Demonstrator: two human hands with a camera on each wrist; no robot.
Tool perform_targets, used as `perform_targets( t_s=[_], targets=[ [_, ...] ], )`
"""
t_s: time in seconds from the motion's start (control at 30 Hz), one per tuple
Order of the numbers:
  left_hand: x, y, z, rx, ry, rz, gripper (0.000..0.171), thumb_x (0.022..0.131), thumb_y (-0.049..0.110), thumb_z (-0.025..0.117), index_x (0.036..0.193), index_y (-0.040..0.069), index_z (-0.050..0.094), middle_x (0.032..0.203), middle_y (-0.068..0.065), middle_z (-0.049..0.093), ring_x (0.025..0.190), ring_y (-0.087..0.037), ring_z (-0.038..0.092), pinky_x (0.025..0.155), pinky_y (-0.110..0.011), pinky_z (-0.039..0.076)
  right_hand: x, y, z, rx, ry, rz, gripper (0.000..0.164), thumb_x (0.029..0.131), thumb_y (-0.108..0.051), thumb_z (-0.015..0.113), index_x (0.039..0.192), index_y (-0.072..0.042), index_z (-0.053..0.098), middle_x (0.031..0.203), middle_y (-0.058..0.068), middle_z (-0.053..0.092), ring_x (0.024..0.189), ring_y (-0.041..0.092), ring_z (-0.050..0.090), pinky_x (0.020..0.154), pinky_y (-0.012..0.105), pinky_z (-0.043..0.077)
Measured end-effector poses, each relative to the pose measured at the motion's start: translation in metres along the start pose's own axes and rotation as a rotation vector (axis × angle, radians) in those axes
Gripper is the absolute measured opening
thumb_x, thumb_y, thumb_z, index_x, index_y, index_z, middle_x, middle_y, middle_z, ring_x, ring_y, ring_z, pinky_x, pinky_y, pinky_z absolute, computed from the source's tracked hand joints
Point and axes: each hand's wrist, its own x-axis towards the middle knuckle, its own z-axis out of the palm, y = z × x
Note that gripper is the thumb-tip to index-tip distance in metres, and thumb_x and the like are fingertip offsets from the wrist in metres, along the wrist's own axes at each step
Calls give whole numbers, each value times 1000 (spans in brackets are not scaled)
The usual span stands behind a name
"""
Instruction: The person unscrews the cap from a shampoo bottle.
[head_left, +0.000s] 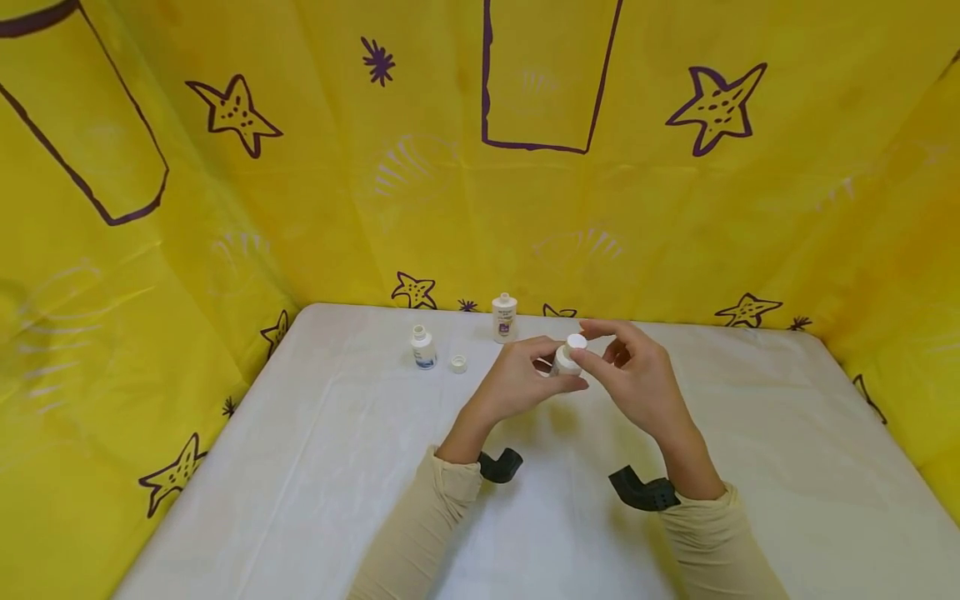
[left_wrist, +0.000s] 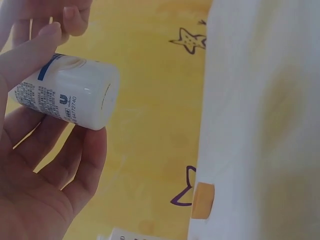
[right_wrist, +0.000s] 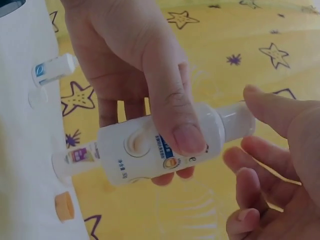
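My left hand (head_left: 517,377) grips a small white lotion bottle (right_wrist: 145,147) round its body, raised above the table. The bottle is tilted, its base toward the left wrist camera and fine print (left_wrist: 37,97) on its side. On its neck sits a white cap (right_wrist: 237,121). My right hand (head_left: 637,375) pinches this cap between thumb and fingers. Behind the hands stands an uncapped white bottle (head_left: 504,318) with a purple label mark. Farther left is another open white bottle (head_left: 423,350) with a blue label, beside a loose white cap (head_left: 458,363).
An orange cap (right_wrist: 64,206) lies on the white-covered table (head_left: 300,500) near the purple-marked bottle; the head view does not show it. Yellow cloth (head_left: 450,208) with starfish drawings hangs behind the table and on both sides. Each wrist carries a dark mount (head_left: 645,492).
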Motion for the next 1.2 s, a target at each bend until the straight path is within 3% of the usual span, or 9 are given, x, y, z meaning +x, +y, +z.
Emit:
perform_targets(
  t_s=[0.23,0.37,0.57,0.93,1.2],
  targets=[
    [0,2,3,30,-22,15,31,83,39,85,112,32,77,107,15,72,96,-5,64,87,-30,59,0,0,3,-9,38,44,35,79,-21,89,103,-9,67,91,7,63,74,14,53,60,21,45],
    [0,3,3,43,-21,15,32,82,38,86,112,31,77,106,15,72,94,-5,64,86,-24,58,0,0,3,-12,27,48,30,81,-21,88,100,-9,68,87,7,64,73,14,53,60,21,46],
    [-1,3,1,53,-20,9,36,82,36,86,115,28,76,105,12,72,94,-5,65,84,-23,58,0,0,2,10,-21,-1,25,87,-15,81,109,-9,72,97,6,68,71,12,52,61,20,46],
    [0,0,-1,28,-22,-23,37,83,37,85,116,23,75,109,5,73,96,-7,67,85,-22,58,0,0,-4,31,-128,-130,35,97,-6,66,132,-12,69,121,7,72,75,11,56,67,19,50],
    [0,-2,1,-7,-22,-14,38,83,38,85,118,27,75,112,10,73,99,-8,68,86,-23,58,-1,0,-8,12,-137,-27,44,95,-16,72,137,-12,62,121,8,68,69,11,56,61,23,49]
  ],
)
